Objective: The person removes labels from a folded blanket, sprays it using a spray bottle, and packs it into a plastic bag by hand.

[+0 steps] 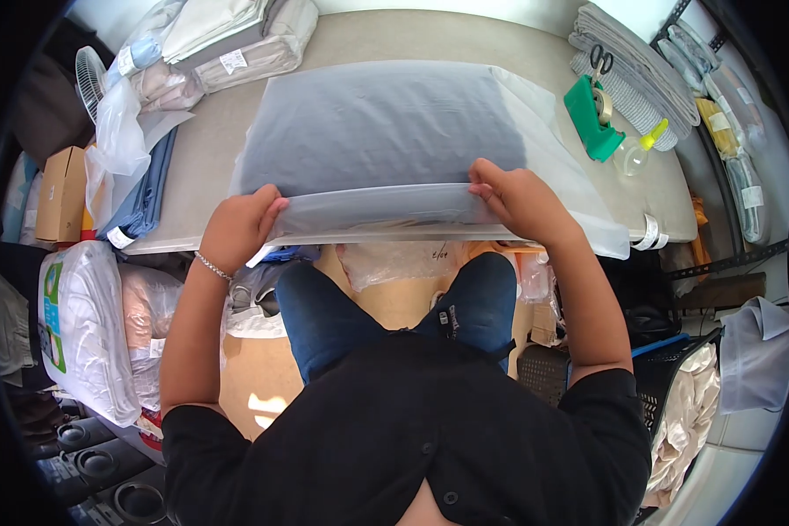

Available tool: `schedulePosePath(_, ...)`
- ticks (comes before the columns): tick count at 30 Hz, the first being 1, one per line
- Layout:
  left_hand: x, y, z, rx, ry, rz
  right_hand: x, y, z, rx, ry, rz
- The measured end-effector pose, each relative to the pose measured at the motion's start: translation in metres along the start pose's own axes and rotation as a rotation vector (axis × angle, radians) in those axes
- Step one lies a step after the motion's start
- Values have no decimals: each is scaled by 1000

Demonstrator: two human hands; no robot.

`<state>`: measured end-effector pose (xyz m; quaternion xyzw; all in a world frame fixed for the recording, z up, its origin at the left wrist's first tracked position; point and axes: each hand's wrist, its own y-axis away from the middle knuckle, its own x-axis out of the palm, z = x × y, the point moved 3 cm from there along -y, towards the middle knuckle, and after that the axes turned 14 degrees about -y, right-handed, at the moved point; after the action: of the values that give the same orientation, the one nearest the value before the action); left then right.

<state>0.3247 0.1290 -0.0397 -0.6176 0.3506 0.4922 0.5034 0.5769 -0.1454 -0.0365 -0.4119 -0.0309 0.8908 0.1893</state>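
A folded dark grey cloth (386, 123) lies flat on the table inside a large translucent plastic bag (548, 131). Along the table's front edge, a strip of the plastic is folded up over the near side of the cloth. My left hand (244, 226) pinches this strip at its left end, thumb and fingers pressed together. At the right part of the same strip, my right hand (522, 200) grips the plastic between thumb and curled fingers. The bag's right side spreads loosely past my right hand to the table edge.
A green tape dispenser (592, 118), scissors (600, 60) and a spray bottle (631, 156) stand at the table's right. Packed cloths (263, 44) are at the back left. Blue folded fabric (149, 193) lies at the left edge. A black basket (675, 386) is low on the right.
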Motion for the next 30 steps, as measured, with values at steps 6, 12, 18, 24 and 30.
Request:
schedulePosePath(6, -13, -1, -1, -73, -154, -95, -9, -5, 4, 69, 30, -8)
schedulePosePath(12, -20, -2, 2, 102, -83, -189, -8, -3, 5, 101, 141, -41)
schedulePosePath(18, -9, -6, 16, -51, 257, 101, -10, -1, -15, -20, 357, -108)
schedulePosePath(24, 0, -13, 21, -40, 283, 134, -10, -4, 4, -185, 484, -280)
schedulePosePath(30, -1, -14, 19, -74, 292, 181, 48, -26, 48, -391, 452, -402)
